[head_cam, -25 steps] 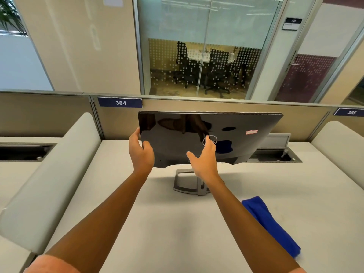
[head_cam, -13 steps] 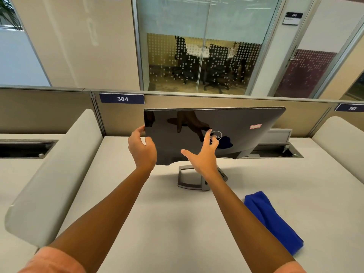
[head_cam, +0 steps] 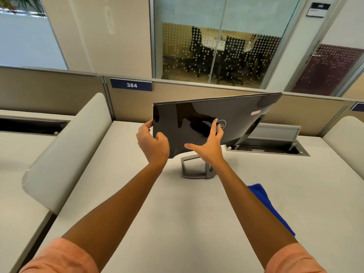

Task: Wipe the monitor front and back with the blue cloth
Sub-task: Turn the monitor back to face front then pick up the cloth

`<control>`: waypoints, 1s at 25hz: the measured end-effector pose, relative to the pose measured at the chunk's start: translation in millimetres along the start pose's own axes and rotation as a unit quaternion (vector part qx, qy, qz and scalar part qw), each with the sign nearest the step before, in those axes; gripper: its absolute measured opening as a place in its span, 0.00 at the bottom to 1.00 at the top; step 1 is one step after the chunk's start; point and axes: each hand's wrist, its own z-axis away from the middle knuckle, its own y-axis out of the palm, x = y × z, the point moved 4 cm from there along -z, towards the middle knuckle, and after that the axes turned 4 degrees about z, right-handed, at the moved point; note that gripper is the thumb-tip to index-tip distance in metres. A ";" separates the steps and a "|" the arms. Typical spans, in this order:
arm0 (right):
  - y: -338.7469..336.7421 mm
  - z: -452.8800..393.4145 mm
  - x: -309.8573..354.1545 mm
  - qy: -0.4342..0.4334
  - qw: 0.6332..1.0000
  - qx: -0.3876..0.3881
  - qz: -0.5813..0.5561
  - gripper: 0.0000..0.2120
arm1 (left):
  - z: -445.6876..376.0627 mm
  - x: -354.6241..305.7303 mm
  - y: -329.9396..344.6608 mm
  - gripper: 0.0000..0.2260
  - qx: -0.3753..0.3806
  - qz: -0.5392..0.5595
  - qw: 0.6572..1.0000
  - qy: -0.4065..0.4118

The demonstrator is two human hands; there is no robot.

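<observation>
The black monitor [head_cam: 238,119] stands on its grey stand [head_cam: 194,168] at the middle of the desk, its glossy back with a round logo facing me and its right end swung away. My left hand [head_cam: 152,142] grips the monitor's left edge, thumb on the back and fingers round the edge. My right hand [head_cam: 209,146] is spread, its straight fingertips touching the back near the logo. The folded blue cloth [head_cam: 270,207] lies on the desk to the right, partly hidden behind my right forearm.
A beige partition [head_cam: 197,89] with a "384" label runs behind the desk [head_cam: 177,213]. An open cable tray [head_cam: 271,148] sits behind the monitor on the right. Padded grey dividers [head_cam: 65,154] flank the desk on the left and right.
The monitor has turned on its stand, its right end swinging farther away. Both hands stayed on it, and my view moved closer and to the left.
</observation>
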 end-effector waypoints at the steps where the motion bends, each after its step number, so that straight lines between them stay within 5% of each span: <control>1: -3.2 0.9 -2.3 -0.007 1.000 0.007 0.003 0.66 | 6.1 -1.5 -1.4 0.17 -0.003 -0.002 1.000 0.000; 11: -49.6 32.6 -27.2 -0.068 0.995 0.061 -0.050 0.57 | 101.4 -29.9 -13.5 0.19 0.009 -0.018 1.000 0.012; 20: -71.5 112.8 -15.6 -0.149 0.978 0.049 -0.135 0.36 | 207.0 -61.0 -26.0 0.20 0.039 -0.040 0.997 0.046; 25: -75.6 160.4 -56.5 -0.089 0.979 0.048 -0.176 0.31 | 247.4 -72.5 -26.7 0.26 0.085 -0.084 0.991 0.058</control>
